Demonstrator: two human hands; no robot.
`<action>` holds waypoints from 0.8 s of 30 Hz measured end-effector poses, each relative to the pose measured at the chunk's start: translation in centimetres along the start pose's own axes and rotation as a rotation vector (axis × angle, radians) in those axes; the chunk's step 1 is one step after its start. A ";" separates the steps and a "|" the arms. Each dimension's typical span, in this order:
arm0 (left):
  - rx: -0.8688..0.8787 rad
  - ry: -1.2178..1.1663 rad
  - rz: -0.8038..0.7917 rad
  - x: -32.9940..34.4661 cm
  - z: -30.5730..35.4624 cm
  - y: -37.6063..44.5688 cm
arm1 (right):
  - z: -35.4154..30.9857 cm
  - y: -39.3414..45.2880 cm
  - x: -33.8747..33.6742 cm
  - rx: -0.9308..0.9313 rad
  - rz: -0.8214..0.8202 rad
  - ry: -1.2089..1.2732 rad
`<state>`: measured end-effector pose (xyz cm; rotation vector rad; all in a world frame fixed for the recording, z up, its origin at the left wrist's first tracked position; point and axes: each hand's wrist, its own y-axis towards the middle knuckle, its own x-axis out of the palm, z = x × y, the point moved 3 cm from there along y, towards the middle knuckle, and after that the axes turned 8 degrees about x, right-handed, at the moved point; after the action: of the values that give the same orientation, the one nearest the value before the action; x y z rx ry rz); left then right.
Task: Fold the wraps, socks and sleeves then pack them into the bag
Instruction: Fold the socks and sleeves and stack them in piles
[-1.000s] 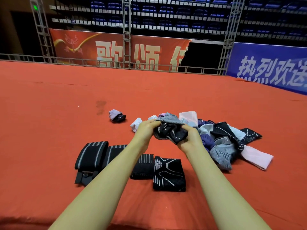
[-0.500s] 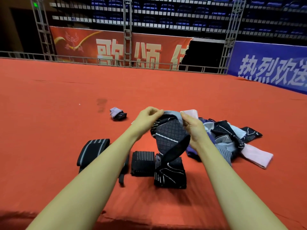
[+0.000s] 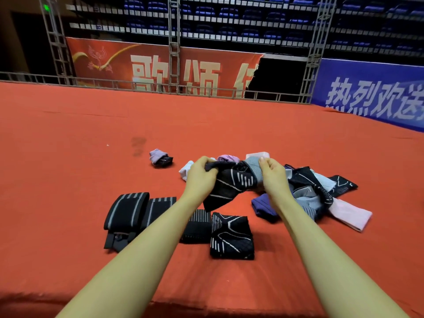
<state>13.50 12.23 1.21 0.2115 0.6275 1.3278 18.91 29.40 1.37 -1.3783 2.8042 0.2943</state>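
Observation:
A black sleeve with white line pattern and a grey cuff [image 3: 231, 182] hangs above the red cloth between my hands. My left hand [image 3: 200, 177] grips its dark end. My right hand [image 3: 271, 177] pinches the grey cuff end. Below them lie a folded black patterned sleeve [image 3: 231, 237], a small black ribbed wrap [image 3: 197, 226] and two black wraps with grey stripes [image 3: 128, 214]. A loose pile of black, grey, purple and pink socks and sleeves [image 3: 321, 193] lies to the right. No bag is in view.
A small rolled lilac and black sock [image 3: 159, 157] sits apart at the back left. The red cloth surface [image 3: 68, 180] stretches wide on all sides. Metal railings and banners [image 3: 160, 70] stand beyond its far edge.
The sleeve, bunched between my hands a second ago, was lifted and spread open. Now it is stretched sideways, with my hands further apart and lower.

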 end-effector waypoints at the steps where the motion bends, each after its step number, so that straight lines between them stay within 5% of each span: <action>1: 0.009 -0.006 0.019 -0.1 0.5 0.0 | -0.1 -0.4 0.0 -0.007 -0.016 -0.047; 5: 0.158 0.165 0.026 0.2 1.6 -0.1 | 1.0 -0.7 0.7 0.003 -0.086 -0.220; 12: 0.219 0.532 0.049 -0.1 0.6 0.5 | 1.2 -0.1 0.0 -0.111 0.250 -0.335; 18: 0.167 0.671 0.069 -1.8 -0.9 1.1 | 1.3 -0.2 0.2 0.545 0.047 0.669; 24: 0.172 0.804 0.035 -2.4 -2.0 1.3 | 0.5 0.2 -0.1 0.396 0.019 0.379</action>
<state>11.10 9.92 0.95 -0.1931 1.4203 1.3764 18.77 29.63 0.89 -1.4304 2.9258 -0.5522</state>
